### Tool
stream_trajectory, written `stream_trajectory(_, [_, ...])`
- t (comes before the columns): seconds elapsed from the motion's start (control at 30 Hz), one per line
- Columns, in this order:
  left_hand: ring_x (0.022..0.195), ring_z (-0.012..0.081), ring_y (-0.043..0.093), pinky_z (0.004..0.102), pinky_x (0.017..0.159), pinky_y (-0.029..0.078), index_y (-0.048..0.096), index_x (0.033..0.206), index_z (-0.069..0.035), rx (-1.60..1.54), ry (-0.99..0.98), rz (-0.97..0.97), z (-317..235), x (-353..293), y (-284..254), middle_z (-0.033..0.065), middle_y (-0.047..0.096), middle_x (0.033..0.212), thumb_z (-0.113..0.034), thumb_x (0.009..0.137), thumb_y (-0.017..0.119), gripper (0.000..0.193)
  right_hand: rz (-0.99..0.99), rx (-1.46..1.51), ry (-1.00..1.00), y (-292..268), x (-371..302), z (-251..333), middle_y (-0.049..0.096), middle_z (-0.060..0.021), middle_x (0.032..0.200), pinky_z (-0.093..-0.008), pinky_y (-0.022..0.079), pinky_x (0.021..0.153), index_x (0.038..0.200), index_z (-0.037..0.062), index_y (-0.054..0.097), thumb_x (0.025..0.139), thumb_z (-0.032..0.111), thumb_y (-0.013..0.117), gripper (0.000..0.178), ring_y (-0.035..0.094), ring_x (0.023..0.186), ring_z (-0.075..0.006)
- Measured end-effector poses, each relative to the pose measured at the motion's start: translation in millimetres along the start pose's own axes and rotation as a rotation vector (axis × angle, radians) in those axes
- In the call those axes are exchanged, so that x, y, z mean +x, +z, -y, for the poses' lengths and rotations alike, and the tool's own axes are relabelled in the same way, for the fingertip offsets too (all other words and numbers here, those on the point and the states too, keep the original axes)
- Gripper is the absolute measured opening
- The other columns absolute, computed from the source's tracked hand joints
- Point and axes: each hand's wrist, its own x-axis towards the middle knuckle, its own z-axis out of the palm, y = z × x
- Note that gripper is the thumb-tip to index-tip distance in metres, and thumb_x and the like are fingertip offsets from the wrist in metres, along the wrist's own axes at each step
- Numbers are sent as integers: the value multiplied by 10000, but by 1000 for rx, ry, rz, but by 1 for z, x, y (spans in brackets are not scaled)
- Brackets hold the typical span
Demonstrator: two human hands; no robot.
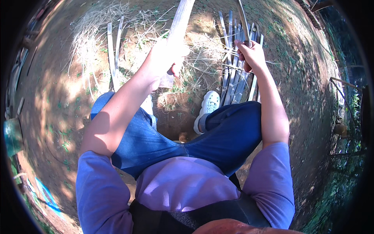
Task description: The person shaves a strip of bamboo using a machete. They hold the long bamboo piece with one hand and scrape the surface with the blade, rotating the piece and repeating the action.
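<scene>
Cut strips (235,80) lie upper right; my left hand (165,56) grips a seemingly unfinished piece (181,19), my right hand (251,55) a slim tool (243,19).

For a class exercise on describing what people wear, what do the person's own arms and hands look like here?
The left sleeve and right sleeve are plain purple, short and loose, ending around the elbows. Below them, both forearms are bare. The left hand and right hand wear no gloves; glare hides finer detail on the left.
</scene>
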Motion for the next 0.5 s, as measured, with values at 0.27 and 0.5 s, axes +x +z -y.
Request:
stream_trajectory(0.27, [513,65,516,235,454,453,586,1018,-10,38,-24,-27,-6,-1,9,-9,540,714,-157,971,583,154,67,-284,-179,17,-17,26,619,-31,667,-323,484,675,773,46,649,799,471,791,448,597,664,-147])
stream_trajectory(0.5, [489,88,528,255,461,450,616,933,-21,17,-22,-60,-2,3,7,2,558,639,-144,922,655,130,120,-396,-511,47,-45,45,599,-107,666,-345,468,637,777,18,644,839,365,770,374,584,626,-201])
